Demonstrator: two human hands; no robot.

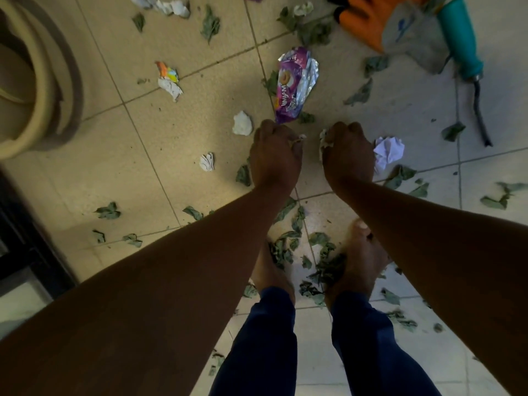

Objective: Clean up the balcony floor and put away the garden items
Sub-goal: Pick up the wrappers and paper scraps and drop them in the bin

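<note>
Two fists [275, 155] [349, 155] around paper scraps [324, 141]

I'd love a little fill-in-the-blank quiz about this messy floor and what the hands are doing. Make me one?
1. The snack wrapper lying just beyond the hands is mostly ____ in colour.
2. Both the left hand and the right hand are closed into ____.
3. The glove at the top right has ____ fingers.
4. Scattered over the tiles are green ____ and crumpled paper.

Missing words: purple; fists; orange; leaves
</note>
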